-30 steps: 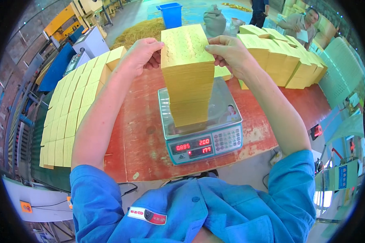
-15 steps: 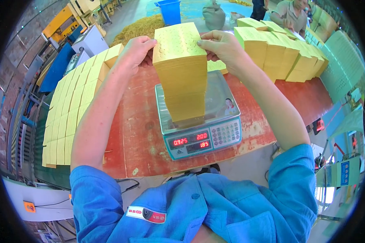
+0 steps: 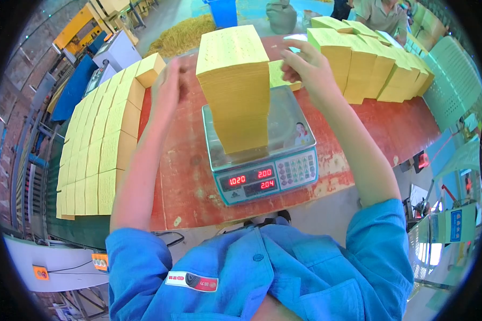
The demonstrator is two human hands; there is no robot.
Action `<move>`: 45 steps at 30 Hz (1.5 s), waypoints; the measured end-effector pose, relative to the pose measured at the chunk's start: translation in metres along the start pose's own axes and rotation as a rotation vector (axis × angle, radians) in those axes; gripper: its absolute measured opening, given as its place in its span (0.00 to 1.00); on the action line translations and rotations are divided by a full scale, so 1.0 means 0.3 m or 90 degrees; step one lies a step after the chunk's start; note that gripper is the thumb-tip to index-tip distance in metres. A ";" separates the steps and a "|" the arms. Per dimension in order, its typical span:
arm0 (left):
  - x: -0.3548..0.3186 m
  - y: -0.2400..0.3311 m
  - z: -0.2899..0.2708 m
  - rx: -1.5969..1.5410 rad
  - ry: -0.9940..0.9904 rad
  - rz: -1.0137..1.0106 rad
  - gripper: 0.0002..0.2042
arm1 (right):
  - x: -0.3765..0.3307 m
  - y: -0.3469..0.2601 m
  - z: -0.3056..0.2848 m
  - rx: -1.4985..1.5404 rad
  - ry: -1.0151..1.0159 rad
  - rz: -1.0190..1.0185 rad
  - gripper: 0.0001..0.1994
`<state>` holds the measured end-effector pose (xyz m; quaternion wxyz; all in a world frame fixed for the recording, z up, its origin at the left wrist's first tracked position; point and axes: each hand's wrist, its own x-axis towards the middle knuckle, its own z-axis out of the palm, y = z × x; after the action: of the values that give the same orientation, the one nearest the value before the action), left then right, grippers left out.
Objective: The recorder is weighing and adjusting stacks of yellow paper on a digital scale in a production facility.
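Observation:
A tall stack of yellow paper (image 3: pixel 235 96) stands upright on the metal pan of a digital scale (image 3: pixel 297 171), whose red display is lit. To the left of the stack, my left hand (image 3: pixel 168 85) hovers apart from it, fingers loosely extended and a little blurred, holding nothing. My right hand (image 3: pixel 309 67) is raised on the other side, also clear of the stack, with its fingers curved and apart. Behind the scale a low pile of yellow paper (image 3: pixel 278 72) lies partly hidden by the tall stack.
Rows of yellow paper stacks (image 3: pixel 99 139) fill the left side. More paper stacks (image 3: pixel 359 64) stand at the back right of the red table (image 3: pixel 185 176). Beyond the table are a blue bin (image 3: pixel 223 13), a sack (image 3: pixel 281 17) and another person (image 3: pixel 383 16).
Both hands have let go of the stack's top edges and moved outward, the left to the left and the right to the right. The scale's displayed figures have changed.

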<state>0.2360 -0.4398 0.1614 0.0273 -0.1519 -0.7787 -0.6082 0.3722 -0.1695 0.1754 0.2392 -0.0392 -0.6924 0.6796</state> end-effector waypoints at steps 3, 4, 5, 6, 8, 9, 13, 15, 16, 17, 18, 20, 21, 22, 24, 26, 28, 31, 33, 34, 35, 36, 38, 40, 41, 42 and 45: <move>-0.164 -0.292 -0.151 0.008 0.079 -0.052 0.19 | -0.085 0.183 -0.166 -0.177 0.066 -0.031 0.20; -0.247 -0.373 -0.193 0.048 0.078 -0.095 0.18 | -0.119 0.272 -0.250 -0.242 0.085 -0.014 0.19; -0.335 -0.449 -0.234 0.091 0.072 -0.139 0.18 | -0.155 0.400 -0.364 -0.269 0.121 0.017 0.19; -0.425 -0.575 -0.296 0.221 0.082 -0.090 0.17 | -0.193 0.508 -0.463 -0.297 0.151 0.051 0.18; -0.631 -0.724 -0.365 0.361 0.068 -0.073 0.17 | -0.296 0.608 -0.586 -0.478 0.146 0.057 0.17; -0.730 -0.748 -0.382 0.470 0.066 -0.058 0.18 | -0.367 0.645 -0.610 -0.657 0.141 0.026 0.16; -0.875 -0.782 -0.378 0.732 -0.005 0.070 0.23 | -0.488 0.753 -0.580 -0.914 0.073 -0.127 0.16; -0.869 -0.776 -0.368 0.734 -0.010 0.052 0.23 | -0.488 0.746 -0.560 -0.919 0.063 -0.117 0.16; -0.866 -0.774 -0.366 0.737 -0.005 0.047 0.23 | -0.491 0.747 -0.557 -0.922 0.068 -0.115 0.17; -0.879 -0.778 -0.372 0.740 -0.008 0.043 0.23 | -0.497 0.754 -0.561 -0.923 0.065 -0.112 0.17; -0.889 -0.778 -0.373 0.739 -0.011 0.042 0.23 | -0.506 0.758 -0.567 -0.917 0.066 -0.126 0.16; -0.899 -0.776 -0.373 0.736 -0.005 0.032 0.23 | -0.515 0.759 -0.571 -0.913 0.069 -0.140 0.16; -0.904 -0.774 -0.373 0.735 -0.006 0.032 0.23 | -0.519 0.755 -0.565 -0.924 0.072 -0.133 0.16; -0.907 -0.774 -0.376 0.738 -0.006 0.031 0.23 | -0.523 0.752 -0.562 -0.934 0.076 -0.126 0.16; -0.910 -0.773 -0.377 0.741 -0.006 0.033 0.23 | -0.528 0.753 -0.568 -0.935 0.074 -0.125 0.16; -0.914 -0.773 -0.376 0.743 -0.010 0.028 0.23 | -0.532 0.754 -0.573 -0.935 0.073 -0.124 0.17; -0.908 -0.767 -0.371 0.735 -0.009 0.022 0.24 | -0.528 0.754 -0.575 -0.941 0.067 -0.113 0.17; -0.896 -0.766 -0.365 0.722 -0.009 0.018 0.24 | -0.520 0.755 -0.572 -0.939 0.071 -0.108 0.17; -0.887 -0.777 -0.366 0.718 -0.009 0.022 0.24 | -0.511 0.754 -0.570 -0.934 0.076 -0.109 0.17; -0.880 -0.789 -0.374 0.717 -0.002 0.023 0.22 | -0.506 0.753 -0.570 -0.929 0.080 -0.111 0.17; -0.871 -0.795 -0.384 0.717 0.006 0.025 0.21 | -0.503 0.756 -0.572 -0.928 0.082 -0.113 0.17; -0.849 -0.782 -0.395 0.717 0.009 0.031 0.21 | -0.499 0.763 -0.574 -0.929 0.080 -0.117 0.17; -0.801 -0.734 -0.429 0.323 0.070 -0.134 0.17 | -0.490 0.764 -0.579 -0.926 0.088 -0.133 0.17; -0.683 -0.456 -0.314 0.436 0.088 0.039 0.13 | -0.500 0.743 -0.577 -0.908 0.072 -0.118 0.17; -0.627 -0.334 -0.265 0.348 0.090 0.091 0.12 | -0.499 0.745 -0.574 -0.913 0.075 -0.101 0.17; -0.571 -0.211 -0.221 0.263 0.093 0.150 0.11 | -0.505 0.749 -0.573 -0.911 0.081 -0.089 0.17; -0.452 0.078 -0.118 0.178 0.042 0.293 0.12 | -0.527 0.754 -0.580 -0.890 0.098 -0.093 0.17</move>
<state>0.3665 -0.4963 0.1618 0.2113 -0.2997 -0.7988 -0.4770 0.5174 -0.0524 -0.0924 0.2512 -0.1849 -0.9486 0.0535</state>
